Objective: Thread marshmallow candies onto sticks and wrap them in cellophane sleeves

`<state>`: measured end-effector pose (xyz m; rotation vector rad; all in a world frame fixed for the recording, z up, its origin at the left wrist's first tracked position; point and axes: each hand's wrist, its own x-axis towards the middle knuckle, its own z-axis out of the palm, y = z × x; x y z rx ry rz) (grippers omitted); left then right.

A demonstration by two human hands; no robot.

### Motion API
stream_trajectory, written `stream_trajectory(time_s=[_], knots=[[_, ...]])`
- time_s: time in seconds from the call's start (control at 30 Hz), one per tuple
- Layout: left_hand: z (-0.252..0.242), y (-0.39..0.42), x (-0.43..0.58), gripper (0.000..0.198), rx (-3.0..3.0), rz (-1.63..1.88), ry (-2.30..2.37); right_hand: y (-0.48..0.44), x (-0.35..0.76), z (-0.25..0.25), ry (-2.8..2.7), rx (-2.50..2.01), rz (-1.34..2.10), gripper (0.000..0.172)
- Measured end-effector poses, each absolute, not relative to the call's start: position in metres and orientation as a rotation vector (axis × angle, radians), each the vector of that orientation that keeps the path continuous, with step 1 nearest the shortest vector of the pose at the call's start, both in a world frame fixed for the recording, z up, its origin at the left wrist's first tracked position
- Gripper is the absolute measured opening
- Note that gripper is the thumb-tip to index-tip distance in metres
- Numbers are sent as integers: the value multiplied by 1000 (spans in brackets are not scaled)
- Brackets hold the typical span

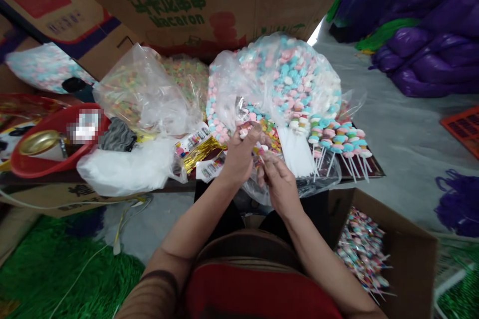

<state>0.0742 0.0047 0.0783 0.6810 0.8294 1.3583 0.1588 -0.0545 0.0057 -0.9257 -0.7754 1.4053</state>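
My left hand (pixel 239 152) is raised in front of me, its fingers pinched on a small clear wrapper with a candy skewer in it (pixel 258 147). My right hand (pixel 277 179) sits just below and to the right, fingers curled on the lower end of the same skewer. Both hands hover over a clear plastic sheet (pixel 299 184) on my lap. Directly behind them stands a big clear bag (pixel 284 75) full of pink, blue and white candy skewers. A row of unwrapped skewers (pixel 337 139) with white sticks lies to the right.
A red basin (pixel 48 159) with a gold lid sits at left, beside clear bags (pixel 138 89) and a white bag (pixel 123 167). Gold twist ties (pixel 200 152) lie by printed labels. A cardboard box (pixel 407 249) with wrapped skewers stands at lower right. Purple bags (pixel 422 45) are piled far right.
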Motion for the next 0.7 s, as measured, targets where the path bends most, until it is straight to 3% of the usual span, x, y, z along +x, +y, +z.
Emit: stream_trajectory(time_s=[0.27, 0.4, 0.43, 0.6, 0.7], knots=[[40, -10, 58, 37, 982, 1151, 870, -52, 158, 0, -785, -992, 1293, 40], [38, -5, 44, 86, 985, 1172, 672, -48, 157, 3, -745, -987, 1339, 39], [43, 0, 41, 91, 945, 1224, 640, -49, 157, 2, -748, -996, 1351, 39], [73, 21, 43, 60, 747, 1356, 687, -52, 161, -7, -849, -1034, 1418, 38], [74, 21, 53, 52, 724, 1372, 705, -54, 165, -12, -913, -1110, 1394, 40]])
